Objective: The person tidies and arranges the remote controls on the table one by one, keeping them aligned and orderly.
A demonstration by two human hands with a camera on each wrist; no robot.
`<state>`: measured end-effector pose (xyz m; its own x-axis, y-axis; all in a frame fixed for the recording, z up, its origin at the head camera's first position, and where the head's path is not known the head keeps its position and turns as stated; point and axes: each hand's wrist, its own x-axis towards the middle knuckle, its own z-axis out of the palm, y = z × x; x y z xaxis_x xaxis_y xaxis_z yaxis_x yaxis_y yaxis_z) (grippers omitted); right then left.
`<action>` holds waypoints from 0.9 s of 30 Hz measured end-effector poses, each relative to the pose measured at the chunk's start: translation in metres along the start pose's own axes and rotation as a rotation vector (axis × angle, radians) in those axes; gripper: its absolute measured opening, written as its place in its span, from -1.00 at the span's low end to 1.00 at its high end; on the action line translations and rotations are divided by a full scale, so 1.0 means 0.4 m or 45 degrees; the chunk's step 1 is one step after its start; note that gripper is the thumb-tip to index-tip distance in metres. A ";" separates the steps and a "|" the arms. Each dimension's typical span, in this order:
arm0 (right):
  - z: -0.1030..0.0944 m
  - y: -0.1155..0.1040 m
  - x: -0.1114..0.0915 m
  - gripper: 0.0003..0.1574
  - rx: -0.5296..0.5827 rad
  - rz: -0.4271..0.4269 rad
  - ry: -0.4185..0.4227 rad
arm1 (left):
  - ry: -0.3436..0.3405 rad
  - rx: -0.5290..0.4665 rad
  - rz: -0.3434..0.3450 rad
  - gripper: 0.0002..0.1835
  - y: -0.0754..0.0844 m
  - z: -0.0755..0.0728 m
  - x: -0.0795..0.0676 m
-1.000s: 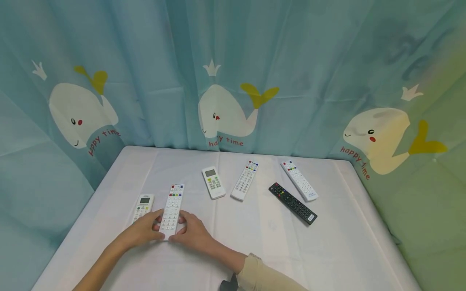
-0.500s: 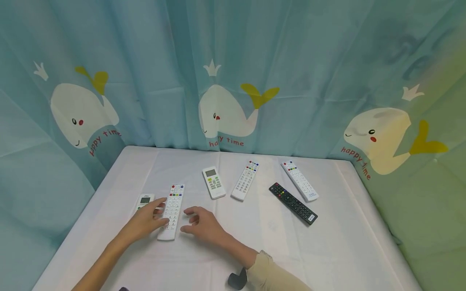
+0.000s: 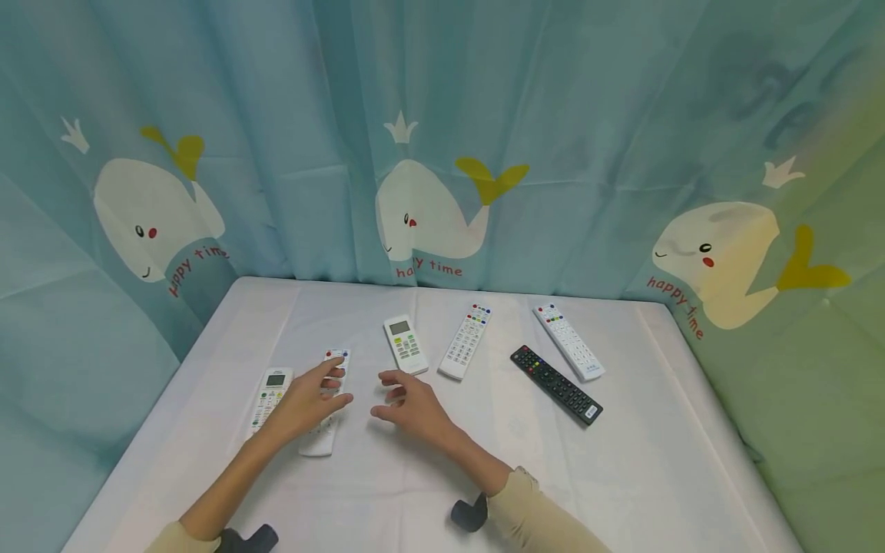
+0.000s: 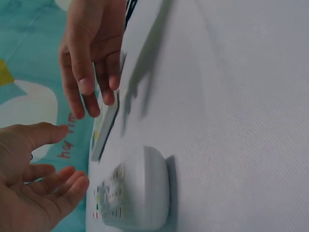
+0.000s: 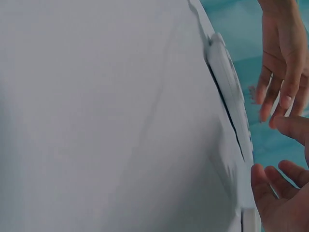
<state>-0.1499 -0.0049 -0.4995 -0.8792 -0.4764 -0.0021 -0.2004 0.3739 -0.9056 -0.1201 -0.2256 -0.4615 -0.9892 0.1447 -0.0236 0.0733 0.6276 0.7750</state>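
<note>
Left hand (image 3: 303,405) hangs over the long white plastic remote with coloured buttons (image 3: 319,441), right hand (image 3: 416,405) to the right of it; both empty, fingers loosely bent. Squat white plastic remote with grey screen (image 3: 406,347) lies beyond it, rightward. I'd leave clearance so nothing gets nudged; pinch long edges, not buttons.

The middle of one white remote (image 3: 320,441) — hidden behind the left grip (image 3: 306,399) (both sleeves (image 3: 546,521) cut off at the bottom).

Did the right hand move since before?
Yes, the right hand moved rightward and farther up the table, closer to the black remote, which stayed put.
</note>
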 end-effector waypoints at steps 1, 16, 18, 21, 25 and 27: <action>-0.007 0.002 0.003 -0.31 -0.007 0.001 0.009 | -0.003 -0.006 0.000 -0.29 0.002 0.004 0.006; -0.089 0.021 0.032 -0.17 -0.141 0.043 0.094 | -0.063 0.002 -0.087 -0.22 0.031 0.071 0.072; -0.097 0.024 0.036 -0.15 -0.177 0.042 0.101 | -0.068 0.015 -0.082 -0.21 0.034 0.077 0.079; -0.111 0.026 0.042 -0.12 -0.211 0.030 0.106 | -0.062 0.034 -0.079 -0.20 0.038 0.086 0.090; -0.132 0.032 0.056 -0.11 -0.248 0.027 0.109 | -0.056 0.054 -0.071 -0.19 0.042 0.097 0.108; -0.143 0.036 0.065 -0.11 -0.275 0.043 0.108 | -0.057 0.055 -0.075 -0.18 0.044 0.103 0.117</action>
<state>-0.2005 0.0334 -0.4884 -0.9183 -0.3957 0.0127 -0.2498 0.5543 -0.7940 -0.1598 -0.1763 -0.4748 -0.9854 0.1396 -0.0972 0.0214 0.6684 0.7435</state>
